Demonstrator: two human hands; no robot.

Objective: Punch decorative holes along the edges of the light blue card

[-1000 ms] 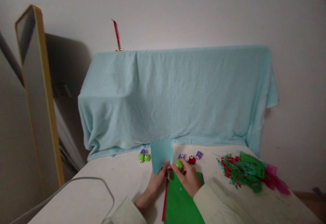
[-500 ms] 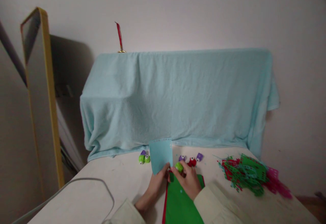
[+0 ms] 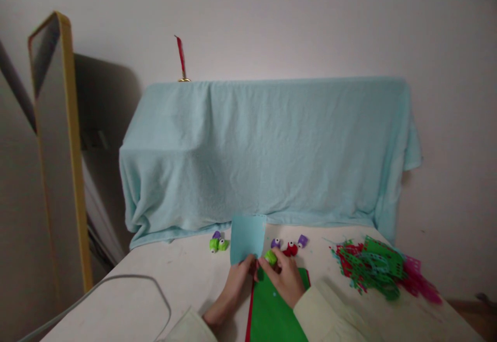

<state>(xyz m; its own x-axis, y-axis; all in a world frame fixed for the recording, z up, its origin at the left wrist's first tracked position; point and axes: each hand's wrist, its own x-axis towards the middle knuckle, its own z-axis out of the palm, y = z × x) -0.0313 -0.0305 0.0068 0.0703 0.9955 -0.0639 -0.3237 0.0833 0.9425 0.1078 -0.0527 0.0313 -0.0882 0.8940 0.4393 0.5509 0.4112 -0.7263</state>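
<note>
My left hand [image 3: 244, 275] pinches the lower edge of a light blue paper sheet [image 3: 247, 239], which stands up from the fingers. Beside it, my right hand [image 3: 286, 279] is closed around a small green craft punch [image 3: 271, 258] at the sheet's lower right corner. Whether the paper sits inside the punch is too small to tell. Under both hands lies a green sheet [image 3: 272, 311] with a red edge and a tiny pale blue bit on it. Past my right fingers are a red punch [image 3: 292, 248] and two purple punches [image 3: 302, 241].
Green punches [image 3: 218, 244] and a purple one lie left of the blue sheet. A tangled heap of perforated paper scraps [image 3: 382, 267] covers the table's right side. A grey cable [image 3: 151, 278] loops at left. Behind stands a towel-draped object [image 3: 272, 150]; a yellow-framed mirror [image 3: 72, 140] leans left.
The blue sheet has shifted slightly right and straightened from its tilt. My right hand keeps hold of the green punch, almost in the same place. The view has moved a little.
</note>
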